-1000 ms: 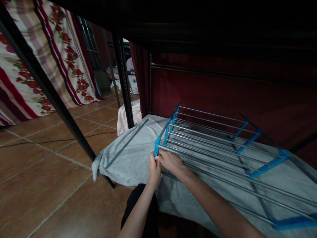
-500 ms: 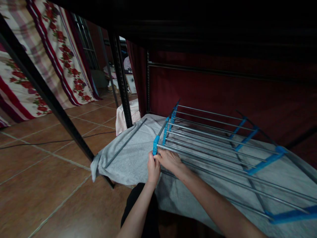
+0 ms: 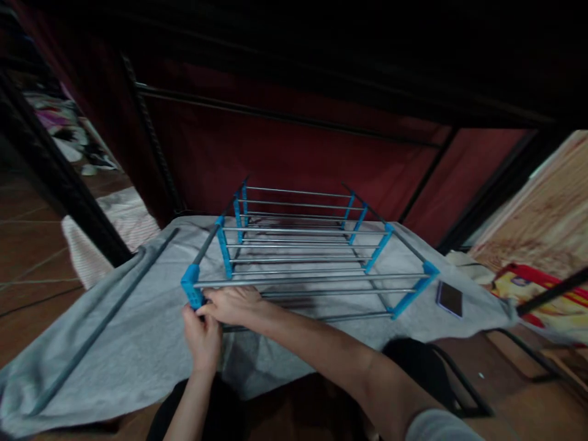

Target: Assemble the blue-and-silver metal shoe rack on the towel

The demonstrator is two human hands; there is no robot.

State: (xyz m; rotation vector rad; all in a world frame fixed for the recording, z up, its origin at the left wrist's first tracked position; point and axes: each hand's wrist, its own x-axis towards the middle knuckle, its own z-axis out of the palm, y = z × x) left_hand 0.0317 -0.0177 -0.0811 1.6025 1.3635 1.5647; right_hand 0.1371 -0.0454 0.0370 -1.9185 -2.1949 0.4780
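Observation:
A shoe rack of thin metal tubes (image 3: 298,281) joined by blue plastic brackets lies on a grey cloth (image 3: 151,361). At its near left corner, my left hand (image 3: 202,337) is closed on the lower end of a blue bracket (image 3: 192,285). My right hand (image 3: 234,304) grips the same bracket from the right, its fingers curled just under the front tube. The two hands touch at the thumbs, and they hide the bracket's lower end. A separate metal tube (image 3: 108,318) lies on the cloth, left of the rack.
A phone (image 3: 450,299) rests on the cloth at the right. Dark metal frame posts (image 3: 59,159) stand at the left, with a dark shelf overhead. A dark red curtain (image 3: 294,153) hangs behind. On the floor at right is a red and yellow package (image 3: 546,294).
My view has swung to the right, bringing the phone and the rack's whole right end into sight. Both hands keep hold of the same corner bracket.

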